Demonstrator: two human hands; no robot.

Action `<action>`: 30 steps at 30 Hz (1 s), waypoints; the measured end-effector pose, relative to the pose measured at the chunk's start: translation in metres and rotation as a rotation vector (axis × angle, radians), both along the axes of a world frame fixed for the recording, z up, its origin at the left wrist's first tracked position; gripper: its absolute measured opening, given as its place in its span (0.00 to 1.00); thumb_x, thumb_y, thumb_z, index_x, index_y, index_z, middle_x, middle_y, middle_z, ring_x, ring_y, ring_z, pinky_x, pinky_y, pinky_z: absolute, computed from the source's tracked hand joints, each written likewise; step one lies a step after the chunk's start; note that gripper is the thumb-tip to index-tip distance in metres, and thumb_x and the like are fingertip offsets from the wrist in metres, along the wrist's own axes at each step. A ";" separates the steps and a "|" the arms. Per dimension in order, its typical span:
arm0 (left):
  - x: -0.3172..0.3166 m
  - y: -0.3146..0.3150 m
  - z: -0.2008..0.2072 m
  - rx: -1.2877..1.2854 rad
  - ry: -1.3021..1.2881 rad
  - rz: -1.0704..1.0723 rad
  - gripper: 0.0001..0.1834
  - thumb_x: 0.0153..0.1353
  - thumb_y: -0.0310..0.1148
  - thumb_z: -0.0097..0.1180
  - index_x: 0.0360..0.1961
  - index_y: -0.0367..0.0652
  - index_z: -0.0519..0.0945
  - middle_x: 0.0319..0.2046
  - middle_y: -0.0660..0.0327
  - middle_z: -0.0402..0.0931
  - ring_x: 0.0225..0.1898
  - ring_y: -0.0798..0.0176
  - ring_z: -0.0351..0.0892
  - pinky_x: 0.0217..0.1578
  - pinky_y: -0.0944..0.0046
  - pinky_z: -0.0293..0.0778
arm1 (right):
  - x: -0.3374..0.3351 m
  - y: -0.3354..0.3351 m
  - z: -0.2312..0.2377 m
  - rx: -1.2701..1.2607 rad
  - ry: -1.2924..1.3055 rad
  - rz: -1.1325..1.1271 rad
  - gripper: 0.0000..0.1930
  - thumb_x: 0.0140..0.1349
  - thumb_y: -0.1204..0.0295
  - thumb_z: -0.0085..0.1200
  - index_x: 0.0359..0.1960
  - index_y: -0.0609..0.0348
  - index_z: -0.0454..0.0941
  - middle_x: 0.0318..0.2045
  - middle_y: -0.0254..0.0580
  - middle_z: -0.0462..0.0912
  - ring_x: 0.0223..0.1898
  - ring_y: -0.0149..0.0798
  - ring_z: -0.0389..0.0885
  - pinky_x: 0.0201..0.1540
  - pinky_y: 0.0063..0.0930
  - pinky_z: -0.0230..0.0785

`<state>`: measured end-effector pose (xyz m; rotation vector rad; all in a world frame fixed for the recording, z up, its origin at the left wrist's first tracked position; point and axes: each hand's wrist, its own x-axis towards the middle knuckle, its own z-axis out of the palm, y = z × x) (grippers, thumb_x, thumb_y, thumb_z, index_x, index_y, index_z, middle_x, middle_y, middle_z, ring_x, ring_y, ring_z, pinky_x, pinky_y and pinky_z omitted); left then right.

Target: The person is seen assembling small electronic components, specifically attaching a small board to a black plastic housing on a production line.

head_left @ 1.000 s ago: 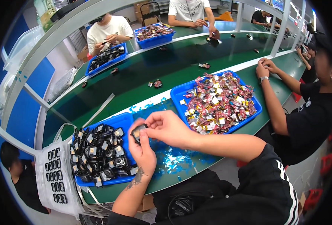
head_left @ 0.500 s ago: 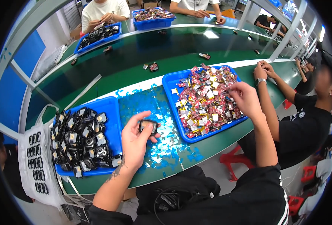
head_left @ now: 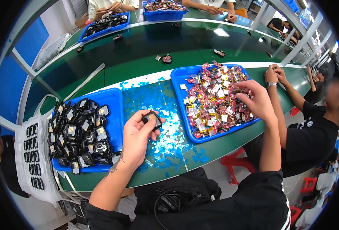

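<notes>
Our right grip (head_left: 258,101) has moved off the black casing (head_left: 149,115), over small parts (head_left: 211,101) right of centre, fingers spread; our left grip (head_left: 136,133) pinches the casing just left of centre.

A small black case (head_left: 153,117) with round corners is near the middle of the view, a bit toward nine o'clock. The left fingers (head_left: 147,128) pinch it. It tips a little, and its tan side faces up. Between two and three o'clock from it is a pile of tiny parts (head_left: 215,101), red, white and yellow, all mixed up in a blue tray (head_left: 177,85).
</notes>
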<state>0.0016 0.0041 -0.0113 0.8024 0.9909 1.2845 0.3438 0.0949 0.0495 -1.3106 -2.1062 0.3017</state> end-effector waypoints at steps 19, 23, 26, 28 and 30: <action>0.011 -0.008 0.009 0.325 0.385 -0.242 0.07 0.63 0.27 0.58 0.40 0.35 0.83 0.32 0.64 0.80 0.33 0.78 0.71 0.33 0.76 0.67 | -0.139 -0.075 -0.018 -0.311 0.402 0.319 0.20 0.51 0.82 0.67 0.41 0.62 0.67 0.27 0.38 0.82 0.28 0.24 0.78 0.31 0.18 0.69; 0.006 -0.011 0.011 0.168 0.217 -0.226 0.11 0.61 0.32 0.61 0.39 0.33 0.82 0.35 0.61 0.82 0.36 0.73 0.78 0.39 0.69 0.74 | -0.147 -0.078 -0.026 -0.409 0.545 0.293 0.17 0.52 0.82 0.66 0.39 0.62 0.68 0.27 0.36 0.80 0.29 0.23 0.78 0.33 0.18 0.70; 0.009 -0.012 0.005 0.267 0.182 -0.234 0.12 0.62 0.30 0.60 0.43 0.34 0.82 0.37 0.60 0.82 0.37 0.73 0.79 0.39 0.71 0.74 | -0.151 -0.083 -0.036 -0.654 0.837 0.289 0.14 0.57 0.83 0.62 0.39 0.60 0.69 0.30 0.33 0.80 0.32 0.21 0.78 0.35 0.15 0.69; 0.010 -0.012 0.005 0.303 0.229 -0.165 0.10 0.63 0.27 0.59 0.44 0.34 0.81 0.34 0.64 0.81 0.32 0.79 0.73 0.30 0.76 0.69 | -0.153 -0.084 -0.041 -0.702 0.937 0.297 0.13 0.58 0.83 0.60 0.39 0.60 0.69 0.32 0.34 0.80 0.32 0.21 0.78 0.35 0.15 0.69; 0.009 -0.014 0.008 0.171 0.172 -0.197 0.11 0.63 0.28 0.59 0.44 0.34 0.81 0.34 0.64 0.81 0.32 0.78 0.74 0.29 0.77 0.69 | -0.151 -0.083 -0.043 -0.702 0.978 0.297 0.11 0.59 0.83 0.59 0.39 0.61 0.69 0.34 0.36 0.80 0.34 0.22 0.78 0.36 0.16 0.70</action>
